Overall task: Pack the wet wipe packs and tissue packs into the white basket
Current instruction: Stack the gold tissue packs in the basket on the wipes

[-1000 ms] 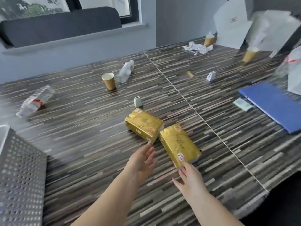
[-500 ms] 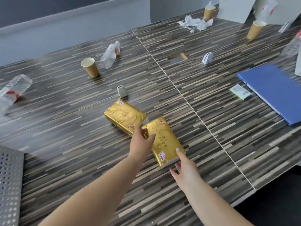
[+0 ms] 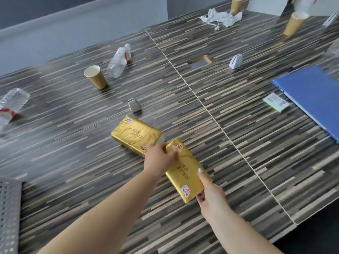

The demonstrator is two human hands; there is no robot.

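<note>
— Head view: what is being handled at this moment?

— The nearer tissue pack (image 3: 185, 171) is being gripped at both ends while lying on the table (image 3: 256, 143). The left hand (image 3: 159, 158) is being closed over its far end, thumb on the top face; the right hand (image 3: 211, 197) is being closed around its near corner, one finger laid along the top and the others tucked under the edge.

— And which step is judged to be in hand?

— The pick-up of that pack is being judged as the step, with packing barely begun. Next, a lift and a carry to the left are being called for, since only a corner of the white basket (image 3: 9, 208) is being shown at the left edge, well apart.

— How many things are being counted?

— Two gold tissue packs: the gripped one and a second tissue pack (image 3: 134, 134) touching its far end. No wet wipe pack is being made out for certain. Farther off, three paper cups are being counted, the nearest paper cup (image 3: 96, 77) beside a plastic bottle (image 3: 119, 60); another bottle (image 3: 12, 105) is lying at the left. One blue folder (image 3: 311, 96) is lying at the right.
</note>
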